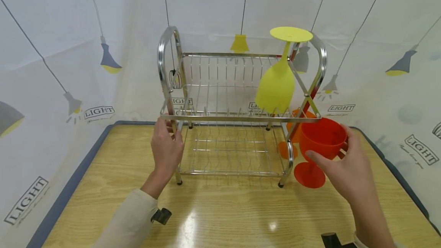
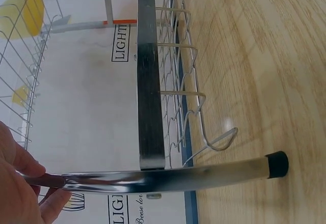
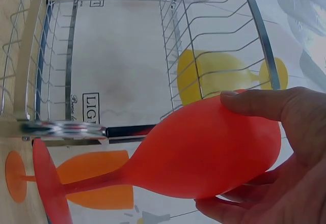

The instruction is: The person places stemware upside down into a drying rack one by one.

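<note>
A red plastic wine glass (image 1: 318,149) is upright in my right hand (image 1: 355,169). Thumb and fingers grip its bowl from opposite sides, and its round foot (image 3: 49,188) points down toward the wooden table. My left hand (image 1: 167,144) holds the left front post of a two-tier chrome dish rack (image 1: 241,118); the left wrist view shows the fingers (image 2: 28,164) pinching the tube. On the rack's upper tier, at the right, a yellow wine glass (image 1: 276,87) stands upside down. Partly hidden behind the red glass is an orange wine glass (image 3: 99,179), outside the rack's right end.
The rack stands on black-tipped feet on a wood-grain table (image 1: 227,209). Behind and beside it hangs a white sheet (image 1: 213,7) printed with lamps. A dark blue border (image 1: 74,186) runs along the table's edge.
</note>
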The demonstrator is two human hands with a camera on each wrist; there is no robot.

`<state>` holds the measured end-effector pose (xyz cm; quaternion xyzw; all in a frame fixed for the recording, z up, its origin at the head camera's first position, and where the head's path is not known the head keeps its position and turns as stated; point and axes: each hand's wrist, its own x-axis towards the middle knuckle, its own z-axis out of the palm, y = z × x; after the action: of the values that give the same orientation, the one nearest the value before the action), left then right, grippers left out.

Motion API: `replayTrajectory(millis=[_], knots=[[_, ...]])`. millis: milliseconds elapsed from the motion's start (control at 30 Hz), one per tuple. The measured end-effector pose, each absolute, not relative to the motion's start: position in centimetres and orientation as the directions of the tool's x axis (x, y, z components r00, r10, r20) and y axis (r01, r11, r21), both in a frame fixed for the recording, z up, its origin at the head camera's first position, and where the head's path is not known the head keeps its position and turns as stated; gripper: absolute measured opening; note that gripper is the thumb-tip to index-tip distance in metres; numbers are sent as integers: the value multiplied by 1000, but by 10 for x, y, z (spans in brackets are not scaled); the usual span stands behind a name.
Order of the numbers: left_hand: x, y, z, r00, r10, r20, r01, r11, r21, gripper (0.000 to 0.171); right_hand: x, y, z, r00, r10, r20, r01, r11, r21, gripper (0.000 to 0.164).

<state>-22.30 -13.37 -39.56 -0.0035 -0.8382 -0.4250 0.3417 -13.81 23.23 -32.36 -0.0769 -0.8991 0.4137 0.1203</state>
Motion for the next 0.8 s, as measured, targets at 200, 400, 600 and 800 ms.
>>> replayTrajectory(millis=[200, 400, 600, 800], knots=[[-223, -134, -396, -761, -286, 583, 295, 648, 702, 28, -136, 223, -321, -974, 186, 130, 22, 649, -761, 100], [-223, -134, -397, -757, -290, 586, 296, 647, 703, 25, -133, 219, -316, -978, 161, 129, 11, 662, -749, 101], [-222, -136, -397, -749, -294, 594, 305, 642, 703, 27, -131, 215, -312, -982, 148, 120, 11, 671, -741, 100], [-219, -137, -399, -740, -312, 596, 293, 647, 704, 32, -131, 209, -308, -987, 129, 96, 14, 665, -747, 101]])
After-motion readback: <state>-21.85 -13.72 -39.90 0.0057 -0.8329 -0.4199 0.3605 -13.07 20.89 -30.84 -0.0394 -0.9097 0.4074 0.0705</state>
